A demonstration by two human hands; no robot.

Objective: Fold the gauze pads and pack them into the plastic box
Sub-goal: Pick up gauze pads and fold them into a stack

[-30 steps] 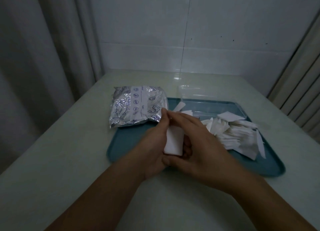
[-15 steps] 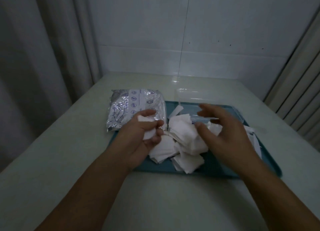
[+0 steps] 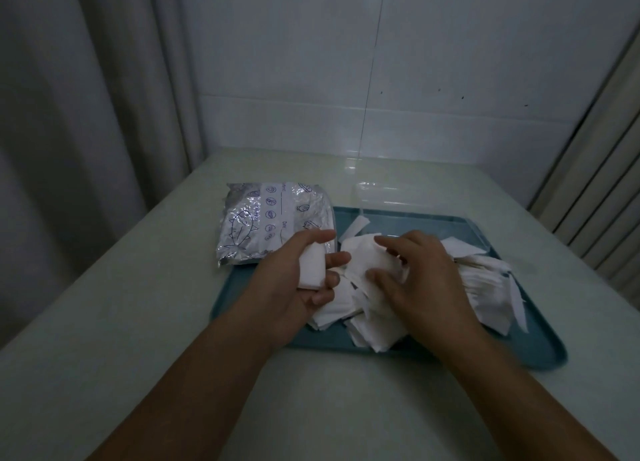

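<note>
My left hand (image 3: 294, 280) grips a small stack of folded gauze pads (image 3: 310, 270), thumb over the top and fingers curled beneath, holding it just above the left half of the teal tray (image 3: 512, 343). My right hand (image 3: 415, 280) lies on the loose heap of gauze pads (image 3: 485, 287), fingers bent into the top sheets; whether I have one pinched I cannot tell. The heap runs from the tray's middle to its right edge, and to my eye most of it is not yet folded. The clear plastic box (image 3: 384, 197) stands at the tray's far edge, so transparent that I cannot make out whether anything is packed in it. I judge the work at an early stage: one stack ready in my hand, plenty left. At the tray's far left corner, lapping over the edge, lies a silvery foil pouch (image 3: 273, 225) printed with a fish outline and small round icons; its short line of writing is too dim to read.
</note>
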